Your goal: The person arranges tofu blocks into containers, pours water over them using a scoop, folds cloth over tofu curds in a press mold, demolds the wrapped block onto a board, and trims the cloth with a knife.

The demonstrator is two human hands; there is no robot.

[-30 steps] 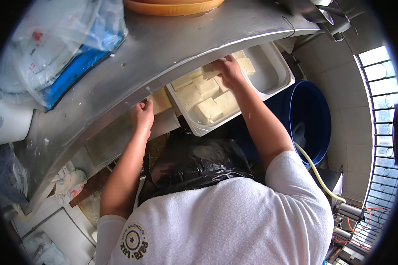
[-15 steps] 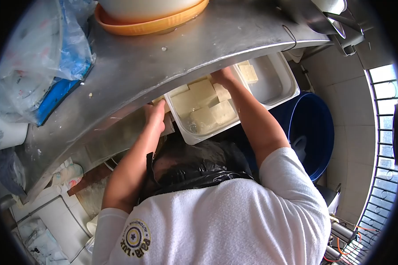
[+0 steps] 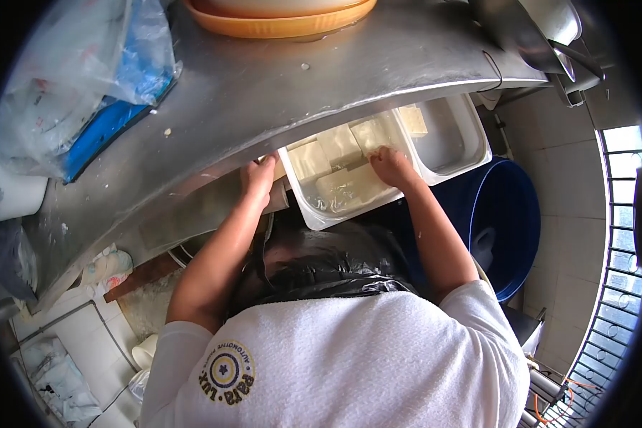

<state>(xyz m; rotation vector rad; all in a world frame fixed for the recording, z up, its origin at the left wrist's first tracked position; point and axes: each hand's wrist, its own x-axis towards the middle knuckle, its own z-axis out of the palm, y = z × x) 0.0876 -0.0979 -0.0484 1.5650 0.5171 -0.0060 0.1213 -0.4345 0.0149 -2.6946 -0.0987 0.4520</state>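
Observation:
A white plastic tub stands half under the steel counter. In it, pale blocks that look like tofu lie in clear liquid, several side by side. My right hand is over the tub's right part, fingers curled down at the edge of a block; its fingertips are partly hidden. Just outside the tub's left wall, my left hand is closed beside a pale edge, and what it grips cannot be made out. On the right, a second white tub holds a pale block in its far left corner.
The steel counter overhangs the tubs. On it stand an orange dish and a plastic bag beside a blue object. A large blue barrel is at the right, near a barred window.
My right hand has come back toward me from the tub's far side, uncovering more blocks. My left hand stays near the tub's left wall. The camera view has shifted slightly.

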